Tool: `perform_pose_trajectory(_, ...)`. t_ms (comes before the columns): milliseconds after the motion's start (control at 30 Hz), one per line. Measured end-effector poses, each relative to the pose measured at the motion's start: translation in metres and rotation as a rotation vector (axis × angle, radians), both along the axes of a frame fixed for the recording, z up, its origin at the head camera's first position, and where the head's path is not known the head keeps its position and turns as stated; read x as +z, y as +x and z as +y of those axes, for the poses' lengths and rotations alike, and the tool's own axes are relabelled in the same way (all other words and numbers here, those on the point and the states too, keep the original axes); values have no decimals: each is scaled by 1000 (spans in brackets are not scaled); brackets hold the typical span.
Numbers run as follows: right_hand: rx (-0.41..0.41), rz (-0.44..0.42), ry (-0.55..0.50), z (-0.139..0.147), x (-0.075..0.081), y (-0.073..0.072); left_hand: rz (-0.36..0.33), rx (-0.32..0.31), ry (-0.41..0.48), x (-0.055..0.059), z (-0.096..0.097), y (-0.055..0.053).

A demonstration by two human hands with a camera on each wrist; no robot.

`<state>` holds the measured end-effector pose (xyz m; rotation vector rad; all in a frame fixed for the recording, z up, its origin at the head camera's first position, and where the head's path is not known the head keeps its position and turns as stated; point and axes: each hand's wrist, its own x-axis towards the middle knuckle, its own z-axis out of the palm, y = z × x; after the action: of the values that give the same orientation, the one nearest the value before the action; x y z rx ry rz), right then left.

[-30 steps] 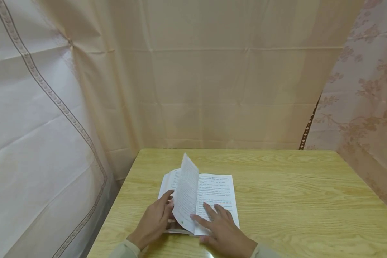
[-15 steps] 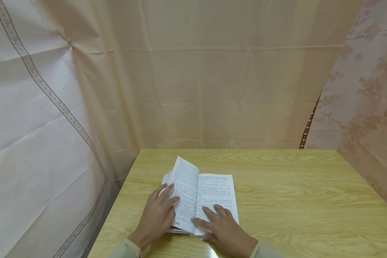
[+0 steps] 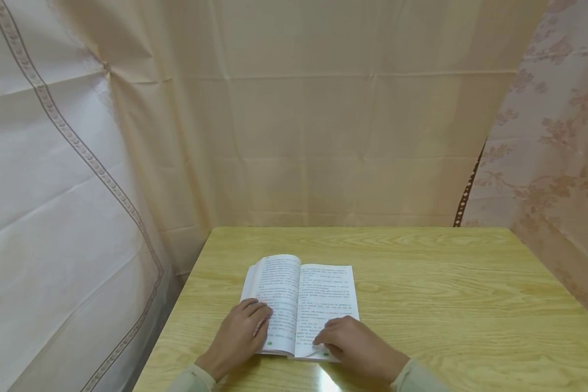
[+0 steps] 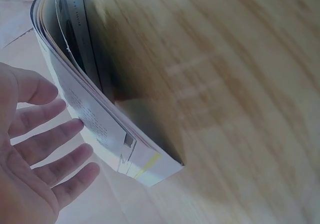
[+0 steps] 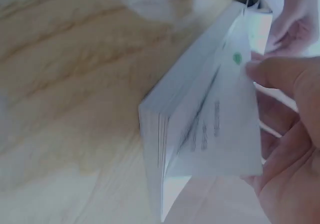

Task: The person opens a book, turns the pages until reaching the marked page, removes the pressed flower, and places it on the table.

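An open book (image 3: 325, 288) with printed pages lies on the table in the head view. My left hand (image 3: 237, 335) rests on the outer edge of the left-hand pages, its fingers loosely bent; in the left wrist view its fingers are spread against the page side. At the lower right corner, my right hand (image 3: 360, 345) pinches a page. The right wrist view shows this page (image 5: 232, 129) raised off the stack, with the thumb on its printed face near a green mark and the other fingers partly hidden behind it.
The light wooden table (image 3: 436, 294) extends far to the right of the book. A beige curtain (image 3: 299, 136) hangs behind it, with a white cloth (image 3: 44, 218) at the left and a floral one (image 3: 558, 174) at the right.
The upright page has come down flat on the left side. My left hand has drawn back slightly toward the outer edge, and my right hand has moved to the lower corner, lifting a page.
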<state>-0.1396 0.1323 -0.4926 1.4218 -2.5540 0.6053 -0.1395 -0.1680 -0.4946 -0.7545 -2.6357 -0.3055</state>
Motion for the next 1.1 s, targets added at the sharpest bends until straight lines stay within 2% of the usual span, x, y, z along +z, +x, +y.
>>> perform_pose_trajectory(67,-3,17,-16,5,0,-1,8,-6,3,0,0,0)
perform_pose_trajectory(133,-29,77,-26,9,-1,-2,24,-11,6,-1,1,0)
perform_pose_trajectory(233,-140,135,-20,12,-2,-1,27,-15,7,-1,1,0)
perform_pose_trajectory(333,-316,86,-51,12,-2,1,10,-14,8,-1,2,1)
perform_pose_trajectory(433,-499,-7,-143,9,-1,2,-7,-10,9,1,2,1)
perform_pose_trajectory(500,-585,-42,-213,7,-1,2,-12,-3,6,1,1,2)
perform_pose_trajectory(533,-603,-59,-249,6,-2,1,-16,2,4,1,1,2)
perform_pose_trajectory(633,-603,-106,-297,2,-6,1,-42,20,10,1,1,3)
perform_pose_trajectory(767,-512,-233,-275,-7,-13,5,-109,46,60,3,2,4)
perform_pose_trajectory(833,-444,-257,-234,-12,-15,8,-139,63,101,3,2,5)
perform_pose_trajectory(933,-335,-221,-163,-21,-17,13,-156,69,183,3,1,5)
perform_pose_trajectory(1033,-257,-165,-62,-27,-18,17,-121,47,270,3,-2,6)
perform_pose_trajectory(1100,-221,-138,6,-28,-18,20,-75,23,306,5,-3,5)
